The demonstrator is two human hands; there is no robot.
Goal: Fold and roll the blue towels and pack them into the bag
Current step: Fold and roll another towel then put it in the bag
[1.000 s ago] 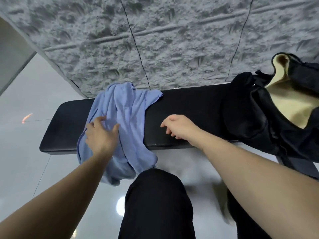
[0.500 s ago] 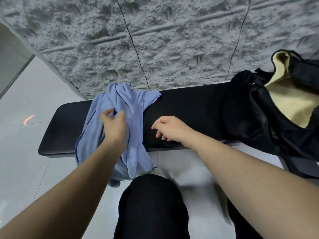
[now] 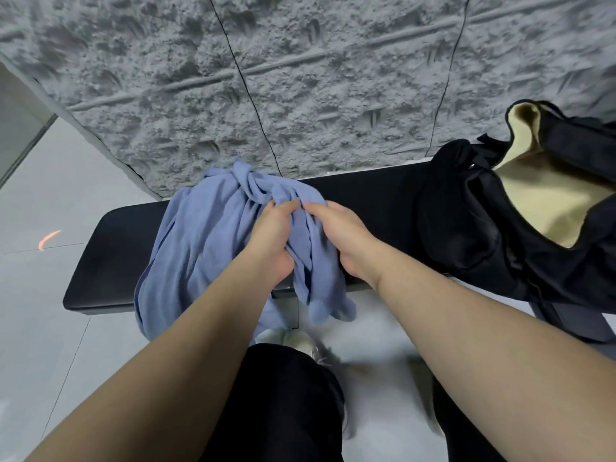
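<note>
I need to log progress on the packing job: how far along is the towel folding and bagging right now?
Done: nothing visible yet; the blue towel lies crumpled over the black bench, unfolded. In hand: the left hand and right hand both grip its bunched folds. Left: folding, rolling and packing into the open black bag, whose visible cream lining shows no towel.

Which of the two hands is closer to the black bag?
The right hand. It grips the blue towel on the side toward the black bag, which sits at the right end of the bench. The left hand grips the towel farther from it.
</note>
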